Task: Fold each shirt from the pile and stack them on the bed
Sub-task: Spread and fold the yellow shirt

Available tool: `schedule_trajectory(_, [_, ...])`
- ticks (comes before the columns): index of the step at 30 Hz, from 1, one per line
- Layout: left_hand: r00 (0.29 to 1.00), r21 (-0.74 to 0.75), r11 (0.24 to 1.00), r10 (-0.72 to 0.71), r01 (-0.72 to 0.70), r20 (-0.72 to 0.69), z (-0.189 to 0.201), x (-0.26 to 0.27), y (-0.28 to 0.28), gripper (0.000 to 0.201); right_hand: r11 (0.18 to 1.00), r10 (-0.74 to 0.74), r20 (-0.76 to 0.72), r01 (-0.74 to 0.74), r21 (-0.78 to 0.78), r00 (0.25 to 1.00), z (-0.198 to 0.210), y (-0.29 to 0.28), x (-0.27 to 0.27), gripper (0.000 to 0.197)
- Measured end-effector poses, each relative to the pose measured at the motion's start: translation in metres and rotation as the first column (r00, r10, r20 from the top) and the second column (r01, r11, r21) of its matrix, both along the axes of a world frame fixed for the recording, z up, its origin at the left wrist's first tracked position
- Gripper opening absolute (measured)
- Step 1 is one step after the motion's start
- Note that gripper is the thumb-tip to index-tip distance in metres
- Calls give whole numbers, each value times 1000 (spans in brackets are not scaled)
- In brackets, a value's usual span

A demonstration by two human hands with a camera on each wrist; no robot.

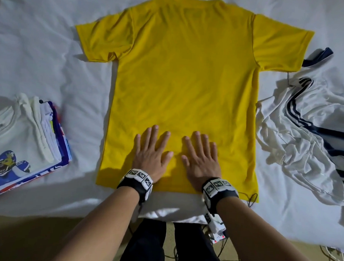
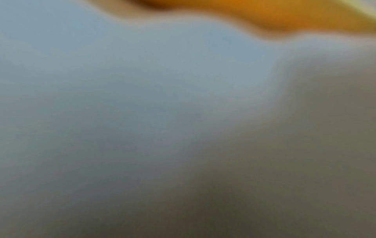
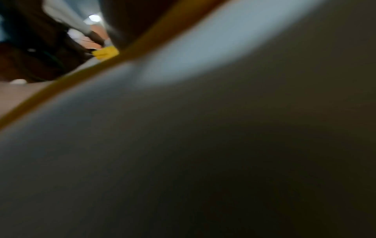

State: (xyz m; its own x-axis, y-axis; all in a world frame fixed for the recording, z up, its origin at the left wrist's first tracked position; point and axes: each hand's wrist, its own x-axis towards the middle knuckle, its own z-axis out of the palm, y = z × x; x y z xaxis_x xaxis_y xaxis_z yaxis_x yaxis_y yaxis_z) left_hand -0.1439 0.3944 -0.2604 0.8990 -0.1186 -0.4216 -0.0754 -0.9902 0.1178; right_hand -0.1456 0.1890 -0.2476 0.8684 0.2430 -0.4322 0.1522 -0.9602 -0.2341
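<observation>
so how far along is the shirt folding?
Done: a stack of folded shirts sits on the bed. In hand: the yellow shirt lies spread flat and unfolded, left hand and right hand pressing flat near its hem. Left: the crumpled white striped shirts.

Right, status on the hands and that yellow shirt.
Left hand and right hand flat on yellow shirt. Shirt spread, unfolded. Nothing on it; pile right, stack left.

Head view looks steeply down over the bed point(image 1: 42, 43). Both wrist views sit pressed close to the sheet, blurred; all three share the yellow shirt point(image 1: 185, 87) hem
</observation>
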Motion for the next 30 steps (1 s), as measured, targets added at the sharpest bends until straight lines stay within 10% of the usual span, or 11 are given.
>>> schedule_trajectory(8, [829,102,832,553,-545,-82,24,33,64,80,864,-493,-175,454,-219,853,26,-68,29,91])
schedule_trajectory(16, [992,34,992,-123,123,-22,13,115,-2,77,999,-7,-6,7,-45,1000,18,19,112,67])
schedule_trajectory(20, [1000,52,999,-16,15,14,-11,136,47,76,995,29,-57,-34,-94,998,-14,-24,135,68])
schedule_trajectory(26, [920,59,933,338,-356,199,1,170,71,81,888,-433,8,428,-167,901,-5,-73,156,91])
schedule_trajectory(30, [977,-42,998,-27,37,213,1,207,5,77,997,-53,147,60,-45,988,-7,-18,186,73])
